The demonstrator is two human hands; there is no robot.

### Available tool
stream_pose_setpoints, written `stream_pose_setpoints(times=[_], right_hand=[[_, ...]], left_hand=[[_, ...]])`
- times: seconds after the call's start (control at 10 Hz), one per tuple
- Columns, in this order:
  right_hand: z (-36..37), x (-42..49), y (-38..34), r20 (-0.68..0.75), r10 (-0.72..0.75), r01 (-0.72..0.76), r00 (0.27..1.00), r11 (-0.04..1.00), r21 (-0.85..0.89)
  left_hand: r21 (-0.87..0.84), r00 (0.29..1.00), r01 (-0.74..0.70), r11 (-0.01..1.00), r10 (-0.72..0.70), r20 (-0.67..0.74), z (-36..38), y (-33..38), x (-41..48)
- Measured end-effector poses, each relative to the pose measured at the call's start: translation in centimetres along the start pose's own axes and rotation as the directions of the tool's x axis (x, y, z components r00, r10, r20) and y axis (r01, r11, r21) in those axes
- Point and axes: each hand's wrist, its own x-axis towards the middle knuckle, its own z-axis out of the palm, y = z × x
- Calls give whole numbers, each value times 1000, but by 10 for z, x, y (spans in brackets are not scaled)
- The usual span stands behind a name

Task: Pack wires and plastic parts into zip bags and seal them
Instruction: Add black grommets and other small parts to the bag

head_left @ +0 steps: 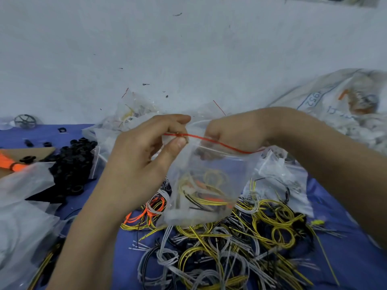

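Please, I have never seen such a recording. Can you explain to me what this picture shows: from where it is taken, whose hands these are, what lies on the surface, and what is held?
There is no machine here. A person wears a camera on the head, so you look down at their own two bare hands.

The left hand and the right hand both pinch the top of a clear zip bag, along its red seal strip. Inside are coiled wires: yellow-black and orange ones show.

Below, on a blue cloth, lies a loose pile of yellow-black and grey wires, with some orange wires beside it. At left is a heap of black plastic parts. More plastic bags lie around, and a large white sack at right.
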Motion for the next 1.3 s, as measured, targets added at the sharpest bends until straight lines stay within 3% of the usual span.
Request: stream_pose_setpoints(times=[0.1,0.2,0.3,0.4,0.5,0.7,1.0,1.2,1.3], right_hand=[[-6,-9,6,-174,28,34,984,940,340],[-7,-15,8,-318,48,159,947,790,593],[5,-11,13,-425,75,199,902,803,563],[16,-6,21,-367,65,113,928,890,442],[20,-6,33,-343,95,113,935,836,537],[34,-3,53,-465,271,89,843,783,616],[43,-3,60,-558,251,260,791,687,678],[47,0,63,-550,292,272,783,633,724],[52,5,62,-512,365,323,778,465,824]], left_hand=[[-11,1000,29,1000,-29,0,1,-6,2],[-68,995,88,994,-91,-39,0,-15,3],[12,994,90,996,-89,-63,-3,-17,3],[59,994,86,995,-81,-77,-8,-16,3],[162,992,88,983,-72,-101,-12,-17,0],[139,968,166,976,-135,-211,-10,-26,2],[115,957,160,980,-125,-260,-13,-32,3],[99,949,174,980,-140,-283,-14,-38,3],[39,929,209,977,-186,-321,-15,-45,2]])
